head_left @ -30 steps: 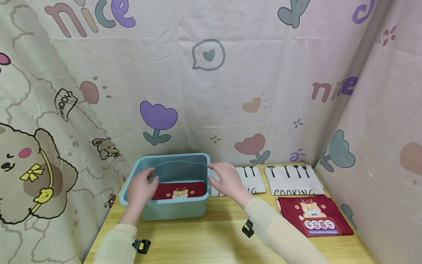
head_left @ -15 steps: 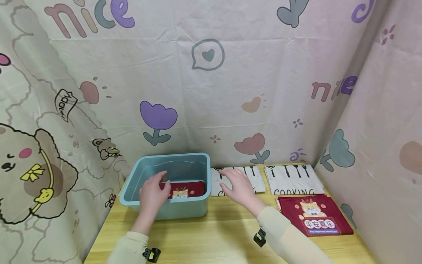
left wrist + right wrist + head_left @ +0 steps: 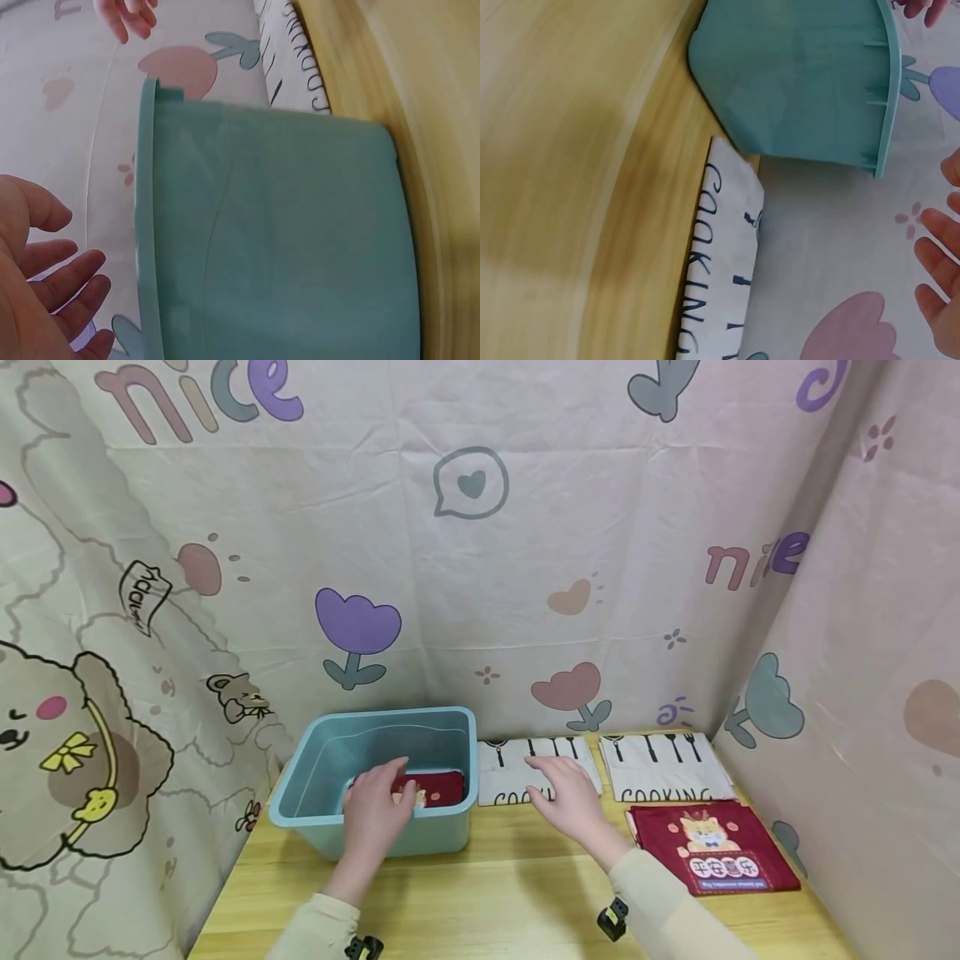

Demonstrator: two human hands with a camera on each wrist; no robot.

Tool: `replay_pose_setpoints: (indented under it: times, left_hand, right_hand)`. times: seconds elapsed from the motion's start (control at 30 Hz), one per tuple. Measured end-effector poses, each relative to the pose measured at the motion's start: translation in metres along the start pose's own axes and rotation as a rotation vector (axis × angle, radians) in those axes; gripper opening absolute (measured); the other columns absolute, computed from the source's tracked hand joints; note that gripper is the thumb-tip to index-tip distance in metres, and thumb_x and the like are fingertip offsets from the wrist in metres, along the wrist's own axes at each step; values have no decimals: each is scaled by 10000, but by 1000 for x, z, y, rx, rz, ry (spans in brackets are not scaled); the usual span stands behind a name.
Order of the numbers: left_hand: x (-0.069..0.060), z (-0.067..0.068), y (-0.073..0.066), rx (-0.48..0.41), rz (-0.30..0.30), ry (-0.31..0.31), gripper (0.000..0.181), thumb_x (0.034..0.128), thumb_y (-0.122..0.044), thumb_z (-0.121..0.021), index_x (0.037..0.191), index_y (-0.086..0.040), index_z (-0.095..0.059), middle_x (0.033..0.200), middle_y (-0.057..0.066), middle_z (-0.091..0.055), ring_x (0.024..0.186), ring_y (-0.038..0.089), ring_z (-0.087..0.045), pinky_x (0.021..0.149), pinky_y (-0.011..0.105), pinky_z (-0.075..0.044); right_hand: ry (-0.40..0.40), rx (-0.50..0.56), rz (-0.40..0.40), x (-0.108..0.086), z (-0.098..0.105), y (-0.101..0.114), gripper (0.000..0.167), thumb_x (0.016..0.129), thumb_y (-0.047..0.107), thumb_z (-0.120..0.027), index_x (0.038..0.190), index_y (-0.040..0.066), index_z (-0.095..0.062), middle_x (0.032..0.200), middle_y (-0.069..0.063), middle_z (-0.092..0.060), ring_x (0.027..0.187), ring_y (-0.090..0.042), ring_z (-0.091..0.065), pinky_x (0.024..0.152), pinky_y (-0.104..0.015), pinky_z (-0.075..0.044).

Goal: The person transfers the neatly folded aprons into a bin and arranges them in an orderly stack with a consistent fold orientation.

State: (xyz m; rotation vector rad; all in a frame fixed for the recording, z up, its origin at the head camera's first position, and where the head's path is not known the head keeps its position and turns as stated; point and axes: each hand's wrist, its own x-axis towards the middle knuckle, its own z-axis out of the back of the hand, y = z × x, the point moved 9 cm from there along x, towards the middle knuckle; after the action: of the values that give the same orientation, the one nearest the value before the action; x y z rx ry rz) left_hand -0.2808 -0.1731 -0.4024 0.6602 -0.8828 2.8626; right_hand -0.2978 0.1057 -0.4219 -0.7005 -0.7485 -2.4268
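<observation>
A blue-green plastic bin (image 3: 375, 837) stands at the left of the table, with a folded dark-red cloth (image 3: 442, 787) lying inside it. My left hand (image 3: 377, 810) is over the bin's front rim, its fingers relaxed and holding nothing; in the left wrist view that hand (image 3: 45, 285) is apart from the bin wall (image 3: 285, 240). To the right of the bin, my right hand (image 3: 572, 806) hovers loosely in front of a folded white cloth (image 3: 510, 772) with printed cutlery and lettering. Its fingers (image 3: 939, 262) are spread and grip nothing.
Beside the first white cloth lies a second folded white cloth (image 3: 663, 768). In front of it is a folded dark-red cloth with a cartoon animal (image 3: 720, 852). A patterned curtain (image 3: 480, 585) closes off the back and sides of the wooden table (image 3: 480, 910).
Both hands have shifted to the right. The left came from the bin's left side to its front middle, and the right moved away from the bin's right rim. The bin and cloths stayed put.
</observation>
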Motion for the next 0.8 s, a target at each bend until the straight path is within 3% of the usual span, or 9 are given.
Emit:
replay_pose_setpoints:
  times: [0.3,0.53,0.8]
  left_hand:
    - [-11,-20,-23,-1,-61,25,524,805,-257,-802,1283,-106,-649,1237,113,-664,1138,334,-571,967,595,-390]
    - [-18,-29,-43,-24,-96,28,574,776,-257,-840,1301,-132,-642,1248,76,-661,1120,291,-582,947,580,-422]
    - [-24,-35,-64,-22,-172,-7,464,842,-225,-775,1283,-138,-658,1228,61,-662,1146,293,-569,956,572,-428]
  right_hand:
    - [-42,-28,-16,-19,5,-17,448,809,122,-782,1236,58,-661,1150,-91,-692,1075,-302,-603,952,-494,-454]
    - [-85,-18,-61,-33,15,-35,443,802,79,-784,1228,35,-666,1172,-115,-687,1093,-336,-603,969,-512,-436]
    - [-114,-52,-122,-52,27,-61,440,792,74,-782,1212,21,-663,1177,-161,-681,1095,-392,-592,968,-522,-424]
